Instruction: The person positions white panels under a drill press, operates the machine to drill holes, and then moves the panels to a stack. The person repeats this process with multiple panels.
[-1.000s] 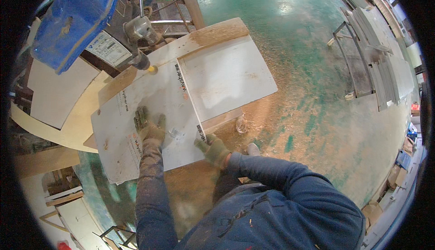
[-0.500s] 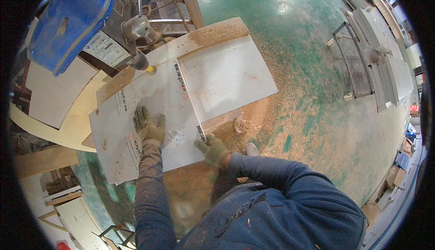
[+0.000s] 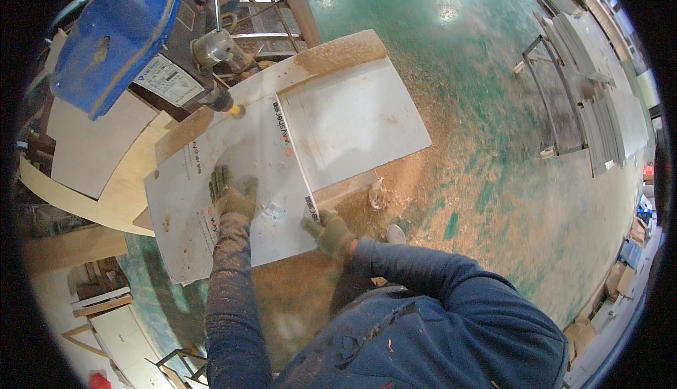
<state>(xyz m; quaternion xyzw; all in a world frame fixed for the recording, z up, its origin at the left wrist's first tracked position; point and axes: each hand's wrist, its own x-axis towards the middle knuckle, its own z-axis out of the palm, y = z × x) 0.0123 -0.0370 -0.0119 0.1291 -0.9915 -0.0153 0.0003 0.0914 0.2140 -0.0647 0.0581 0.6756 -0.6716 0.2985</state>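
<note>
Resting flat on the white panel (image 3: pixel 262 167), our gloved left grip (image 3: pixel 234 196) has its fingers apart. Our right grip (image 3: pixel 333 234) is curled at the panel's near edge; honestly, we can't tell if it's clamped. Panel's right beside another whitish board (image 3: pixel 356 121), near that yellow-tipped bit (image 3: pixel 237 111).

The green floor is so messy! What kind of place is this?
Probably a woodworking shop: sawdust lies over the floor, a blue machine stands by a white board, and more boards are stacked at the right.
</note>
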